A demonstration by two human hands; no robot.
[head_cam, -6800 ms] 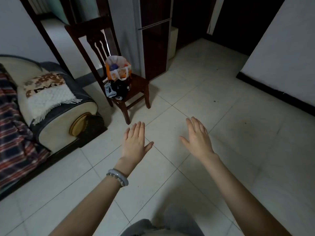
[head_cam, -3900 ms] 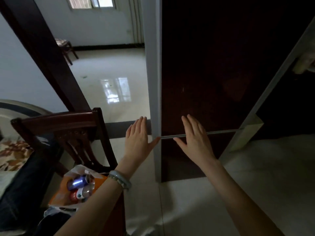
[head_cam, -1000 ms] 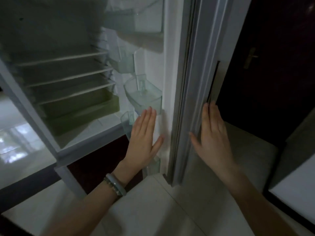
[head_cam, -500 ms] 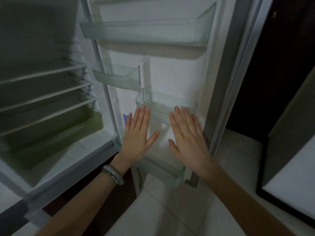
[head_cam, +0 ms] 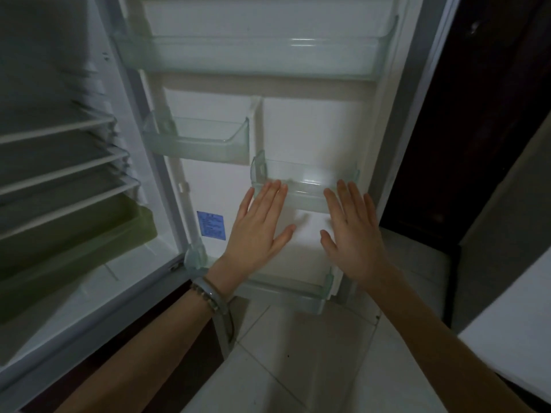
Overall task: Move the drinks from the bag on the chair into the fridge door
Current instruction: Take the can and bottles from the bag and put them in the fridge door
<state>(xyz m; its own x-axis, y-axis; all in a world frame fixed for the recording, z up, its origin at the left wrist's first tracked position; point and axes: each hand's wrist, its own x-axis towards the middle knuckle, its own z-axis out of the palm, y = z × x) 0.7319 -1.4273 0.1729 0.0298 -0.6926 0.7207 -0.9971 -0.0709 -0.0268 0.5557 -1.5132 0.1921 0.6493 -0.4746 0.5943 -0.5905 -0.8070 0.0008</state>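
Both grips empty: left hand (head_cam: 258, 231) and right hand (head_cam: 353, 234) flat, fingers spread, palms facing the fridge door (head_cam: 313, 132), holding nothing; contact with it cannot be told. Fridge door: swung wide, inner lining white. Interior shelves (head_cam: 59, 162): left of the hinge edge, green drawer (head_cam: 74, 234) below them. Top door bin (head_cam: 253, 52): full width, clear. Bottom door bin (head_cam: 298, 293): at the door's lower edge. Small left bin (head_cam: 196, 138): mid-height. Small right bin (head_cam: 304, 180): just above the fingertips. Blue label (head_cam: 211, 224): beside the left hand. Bracelet (head_cam: 208, 293): on the left wrist. Drinks, bag: out of view.
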